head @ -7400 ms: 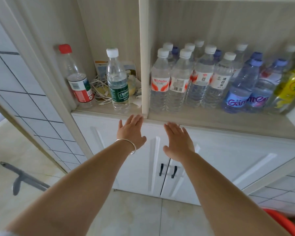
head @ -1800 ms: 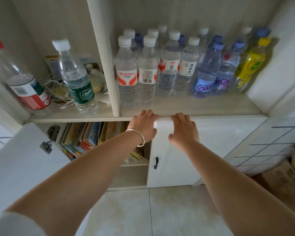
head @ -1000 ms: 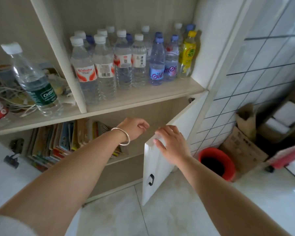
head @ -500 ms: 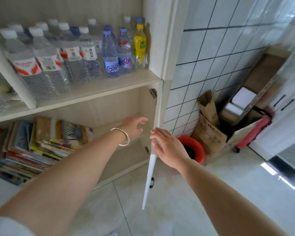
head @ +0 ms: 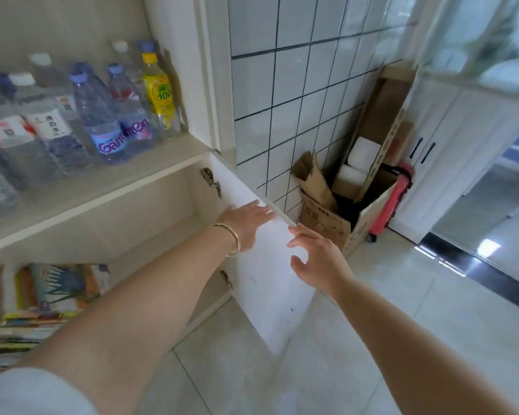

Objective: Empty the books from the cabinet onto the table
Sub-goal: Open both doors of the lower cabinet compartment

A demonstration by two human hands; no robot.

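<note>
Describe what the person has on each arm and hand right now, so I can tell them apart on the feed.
The left hand is bare, with a thin gold-coloured bangle round the wrist; a pale grey sleeve shows at the upper arm, at the bottom left corner. The right hand and forearm are bare: no ring, watch, glove or sleeve shows.

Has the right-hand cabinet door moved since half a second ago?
Yes. The door has swung further open on its hinges, toward the tiled wall; both hands are at it.
</note>
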